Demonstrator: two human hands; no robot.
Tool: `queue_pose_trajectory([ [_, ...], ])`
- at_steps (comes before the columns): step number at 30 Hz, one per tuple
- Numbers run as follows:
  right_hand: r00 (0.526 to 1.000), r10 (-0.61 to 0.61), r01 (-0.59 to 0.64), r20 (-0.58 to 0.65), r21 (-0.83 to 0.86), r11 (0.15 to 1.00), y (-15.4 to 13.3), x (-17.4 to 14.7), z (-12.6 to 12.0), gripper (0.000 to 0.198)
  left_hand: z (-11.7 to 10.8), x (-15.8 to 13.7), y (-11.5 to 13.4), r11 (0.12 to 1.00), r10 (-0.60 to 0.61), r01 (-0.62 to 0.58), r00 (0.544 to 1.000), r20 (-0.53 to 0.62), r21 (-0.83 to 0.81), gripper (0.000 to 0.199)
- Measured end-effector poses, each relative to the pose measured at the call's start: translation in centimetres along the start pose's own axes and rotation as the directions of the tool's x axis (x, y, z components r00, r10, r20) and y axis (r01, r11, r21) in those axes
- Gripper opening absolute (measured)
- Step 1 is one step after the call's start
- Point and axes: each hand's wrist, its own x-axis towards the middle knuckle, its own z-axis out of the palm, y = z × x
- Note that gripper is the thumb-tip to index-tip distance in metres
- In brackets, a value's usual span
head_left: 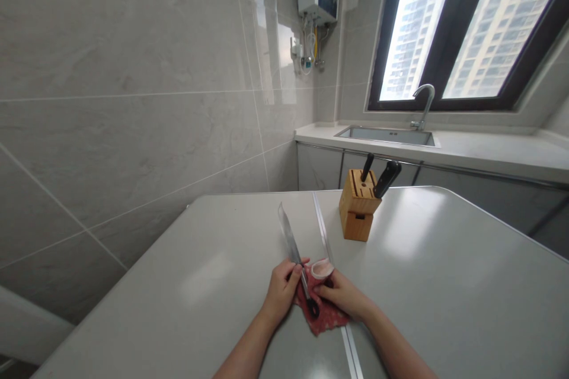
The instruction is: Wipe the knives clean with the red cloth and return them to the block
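Note:
A kitchen knife (290,238) points away from me, its blade up and to the left and its dark handle end toward me. My left hand (283,289) is closed on the knife around where blade and handle meet, thumb on top. A red cloth (326,315) with a pale edge lies under and beside the handle. My right hand (344,293) pinches the cloth on the right of the handle, thumb over it. Part of the handle is hidden by the left thumb and the cloth folds.
Farther back on the white table (231,320) stands a wooden knife block (358,213) with two black-handled tools in it. Beyond the table are a counter with a sink (386,135) and a faucet (427,103). A tiled wall (133,130) runs along the left.

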Motion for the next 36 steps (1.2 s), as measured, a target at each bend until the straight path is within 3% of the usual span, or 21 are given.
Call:
queue_pose_trajectory([
  [4, 0.999, 0.017, -0.017, 0.027, 0.013, 1.000, -0.1, -0.2, 0.0, 0.046, 0.0, 0.0, 0.5, 0.991, 0.089, -0.098, 0.992, 0.093, 0.094, 0.041],
  [9, 0.998, 0.034, -0.032, 0.052, -0.044, 0.999, -0.2, -0.4, 0.3, 0.044, 0.2, -0.1, 0.8, 0.985, 0.119, -0.133, 0.986, 0.120, 0.110, 0.032],
  [14, 0.998, 0.017, -0.019, -0.060, -0.020, 1.000, -0.4, -0.3, 0.6, 0.042, 0.5, -0.2, 0.7, 0.987, 0.144, -0.146, 0.989, 0.031, 0.066, 0.028],
  [19, 0.970, 0.015, 0.007, -0.242, 0.092, 0.996, -0.3, 0.0, 0.7, 0.044, 0.6, -0.3, -0.2, 0.994, -0.011, 0.022, 0.995, -0.104, 0.103, 0.020],
  [27, 0.928, 0.033, 0.044, -0.372, 0.198, 0.979, 0.3, 0.4, 0.8, 0.047, 0.7, -0.3, -0.8, 0.984, 0.014, -0.021, 0.999, 0.040, 0.176, 0.028],
  [36, 0.935, -0.036, 0.078, -0.352, 0.106, 0.991, 0.7, 0.7, 0.6, 0.045, 0.5, -0.3, -1.4, 0.982, 0.061, -0.077, 0.993, 0.099, 0.170, 0.022],
])
